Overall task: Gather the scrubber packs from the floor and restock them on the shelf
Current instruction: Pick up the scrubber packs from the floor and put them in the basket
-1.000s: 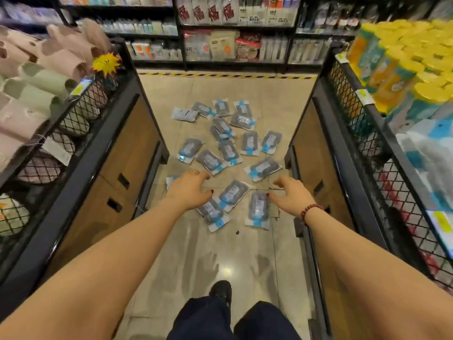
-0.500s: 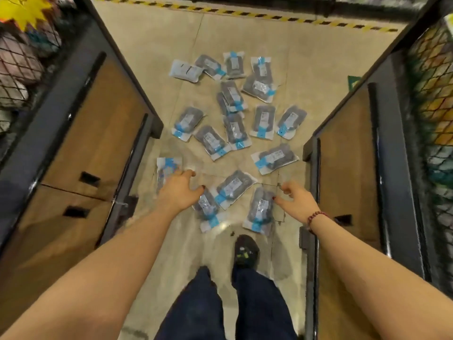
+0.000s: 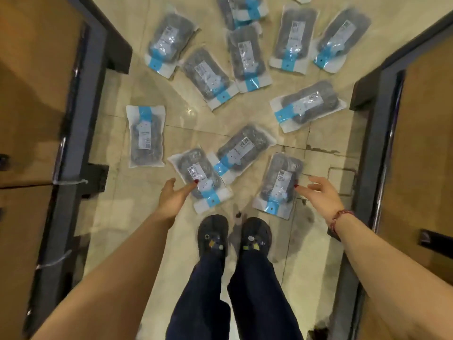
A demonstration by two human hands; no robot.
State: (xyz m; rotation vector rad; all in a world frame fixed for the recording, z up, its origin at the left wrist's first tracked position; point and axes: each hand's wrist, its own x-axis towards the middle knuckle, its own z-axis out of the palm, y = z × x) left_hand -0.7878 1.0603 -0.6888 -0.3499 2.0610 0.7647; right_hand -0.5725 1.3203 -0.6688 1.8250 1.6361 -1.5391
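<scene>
Our left hand (image 3: 172, 200) hangs low with fingers straight and spread, gripping nothing. One fingertip lies over the near pack (image 3: 199, 173), though we cannot tell whether it touches. Our right hand (image 3: 318, 195) is likewise loose and apart, its forefinger at the right edge of a second pack (image 3: 278, 185). A bracelet (image 3: 339, 220) circles that wrist. Both packs lie flat on the floor (image 3: 137, 204) just ahead of our shoes (image 3: 213, 235); the other packs (image 3: 245, 52) are scattered farther up the floor — a lone pack (image 3: 146, 136) lies close to the left cabinet (image 3: 36, 94).
</scene>
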